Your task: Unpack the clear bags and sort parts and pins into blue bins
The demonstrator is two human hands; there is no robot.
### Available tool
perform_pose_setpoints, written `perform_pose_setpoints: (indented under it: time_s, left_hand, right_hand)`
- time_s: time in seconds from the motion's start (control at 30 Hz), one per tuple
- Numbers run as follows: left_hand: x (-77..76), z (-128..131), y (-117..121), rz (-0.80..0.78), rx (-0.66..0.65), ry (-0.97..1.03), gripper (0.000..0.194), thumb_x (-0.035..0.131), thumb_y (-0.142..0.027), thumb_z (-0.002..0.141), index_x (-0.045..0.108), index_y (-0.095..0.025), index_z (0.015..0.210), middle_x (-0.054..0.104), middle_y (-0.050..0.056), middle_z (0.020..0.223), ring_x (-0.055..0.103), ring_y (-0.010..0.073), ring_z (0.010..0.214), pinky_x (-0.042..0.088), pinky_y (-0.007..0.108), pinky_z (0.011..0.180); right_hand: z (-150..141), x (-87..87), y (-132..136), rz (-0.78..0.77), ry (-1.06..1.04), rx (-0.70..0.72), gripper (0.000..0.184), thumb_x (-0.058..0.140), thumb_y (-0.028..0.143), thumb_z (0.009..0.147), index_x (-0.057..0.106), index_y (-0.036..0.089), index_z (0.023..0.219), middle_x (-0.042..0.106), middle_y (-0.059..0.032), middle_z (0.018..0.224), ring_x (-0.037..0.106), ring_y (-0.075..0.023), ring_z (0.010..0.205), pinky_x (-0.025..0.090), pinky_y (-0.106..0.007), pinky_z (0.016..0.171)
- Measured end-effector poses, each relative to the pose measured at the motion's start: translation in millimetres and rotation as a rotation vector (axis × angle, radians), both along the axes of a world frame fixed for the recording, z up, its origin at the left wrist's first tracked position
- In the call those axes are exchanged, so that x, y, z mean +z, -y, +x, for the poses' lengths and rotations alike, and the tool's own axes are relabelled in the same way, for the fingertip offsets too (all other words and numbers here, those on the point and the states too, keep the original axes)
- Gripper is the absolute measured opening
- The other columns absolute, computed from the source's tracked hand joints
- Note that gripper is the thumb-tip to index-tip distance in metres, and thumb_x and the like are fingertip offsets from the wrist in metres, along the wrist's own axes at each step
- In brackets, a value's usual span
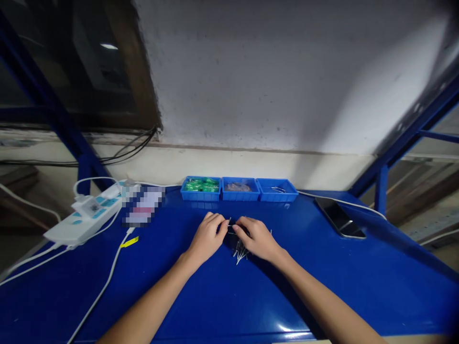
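My left hand and my right hand meet over the middle of the blue table. Their fingertips are pinched, and a thin pale rod runs between them; its exact kind is too small to make out. Partly under my right hand lies a loose pile of thin silvery rods. Beyond my hands stand three blue bins in a row. The left bin holds green plastic-wrapped pieces, the middle bin brownish small pieces, and the right bin a few thin rods.
At the left lie a white power strip with plugs and cables, a blurred-out phone-like object on a white cable, and a yellow tag. A dark phone rests at the right. Blue frame posts flank the table before a wall.
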State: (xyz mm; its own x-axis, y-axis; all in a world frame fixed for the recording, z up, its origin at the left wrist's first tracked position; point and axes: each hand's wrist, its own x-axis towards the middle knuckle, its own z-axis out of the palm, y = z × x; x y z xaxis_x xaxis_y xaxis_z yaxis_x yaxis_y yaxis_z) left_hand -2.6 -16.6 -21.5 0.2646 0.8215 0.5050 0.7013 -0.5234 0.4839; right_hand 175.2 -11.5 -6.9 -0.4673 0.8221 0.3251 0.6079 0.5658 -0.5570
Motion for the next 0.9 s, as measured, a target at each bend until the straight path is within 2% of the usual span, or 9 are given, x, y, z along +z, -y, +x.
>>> perform_pose_setpoints:
  time_s: [0.2,0.4,0.6,0.73,0.9]
  left_hand:
    - [7.2,3.2,7.8,-0.061,-0.106,0.205,0.023,0.035,-0.023,0.093,0.045,-0.019,0.073,0.050,0.001,0.071,0.049,0.0149,0.070,0.039,0.027,0.067]
    - [6.0,6.4,13.6,-0.093,-0.178,0.286,0.022,0.035,-0.023,0.093,0.046,-0.019,0.075,0.049,0.001,0.072,0.048,0.0138,0.069,0.039,0.026,0.067]
    - [7.7,6.9,13.9,-0.121,-0.173,0.274,0.026,0.035,-0.027,0.093,0.047,-0.018,0.071,0.051,0.001,0.071,0.049,0.0150,0.071,0.039,0.026,0.068]
    - [10.8,2.8,8.1,-0.339,-0.185,0.273,0.038,0.034,-0.036,0.093,0.050,-0.017,0.064,0.053,0.001,0.065,0.051,0.0149,0.067,0.038,0.026,0.067]
    - [9.9,2.4,3.4,-0.530,-0.201,0.436,0.042,0.035,-0.043,0.092,0.052,-0.016,0.065,0.053,0.000,0.064,0.050,0.0139,0.064,0.038,0.024,0.063]
  right_hand:
    - [-2.5,2.4,0.6,-0.314,-0.308,0.016,0.038,0.036,0.038,0.092,0.044,0.018,0.060,0.044,0.0044,0.053,0.042,-0.0095,0.051,0.033,-0.022,0.054]
    - [-4.3,8.3,3.8,-0.434,-0.454,0.057,0.028,0.039,0.020,0.083,0.045,0.018,0.055,0.048,0.0025,0.055,0.043,-0.0103,0.054,0.034,-0.023,0.056]
    - [-2.7,8.4,4.7,-0.441,-0.499,0.066,0.024,0.040,0.021,0.080,0.045,0.018,0.056,0.048,0.0027,0.055,0.042,-0.0105,0.053,0.033,-0.023,0.055]
    - [-1.0,5.2,2.2,-0.434,-0.520,0.033,0.016,0.042,0.021,0.075,0.045,0.018,0.060,0.046,0.0038,0.056,0.040,-0.0095,0.053,0.033,-0.022,0.055]
    - [0.5,0.8,-0.7,-0.383,-0.530,0.025,0.009,0.045,0.020,0.072,0.044,0.018,0.063,0.041,0.0056,0.057,0.037,-0.0087,0.053,0.031,-0.021,0.053]
